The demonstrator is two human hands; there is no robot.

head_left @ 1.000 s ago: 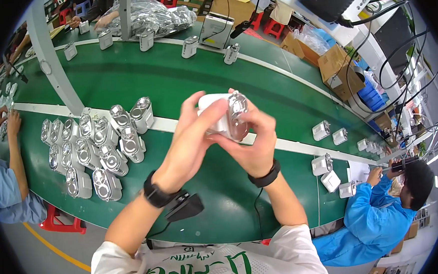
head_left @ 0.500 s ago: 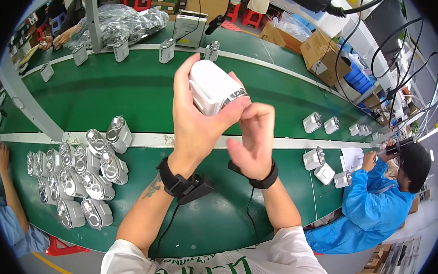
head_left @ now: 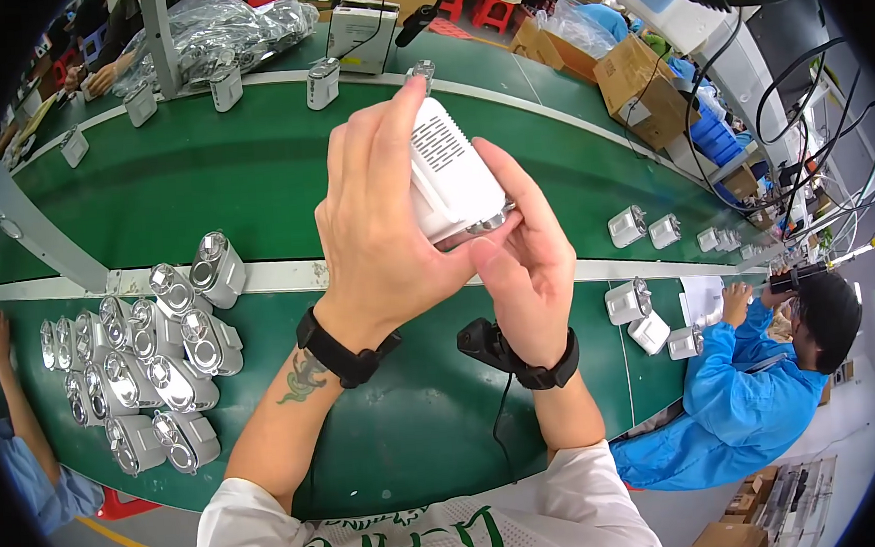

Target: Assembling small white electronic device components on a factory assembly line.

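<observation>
Over the green bench, I hold a white plastic device [head_left: 464,184] tilted, with a slotted vent grille on its upper part and a shiny metallic end turned down toward my palms. My left hand [head_left: 373,202] is closed round its left side, fingers stretching up to its top. From the right, my right hand [head_left: 529,268] grips the lower end, with its thumb near the metallic edge and fingers along the right side. The hands hide much of the underside. Several similar white devices with chrome faces [head_left: 180,383] stand grouped on the bench at the left.
A pale rail [head_left: 287,275] separates my bench from the green conveyor belt [head_left: 252,185]. More devices [head_left: 323,84] stand along the far edge, others [head_left: 630,301] at the right. A co-worker in blue [head_left: 736,396] sits at the right; cables [head_left: 748,104] hang at upper right.
The device has turned in my hands, bringing its vent grille into view. My right hand has moved up and closed on its lower right side. The view has shifted slightly.
</observation>
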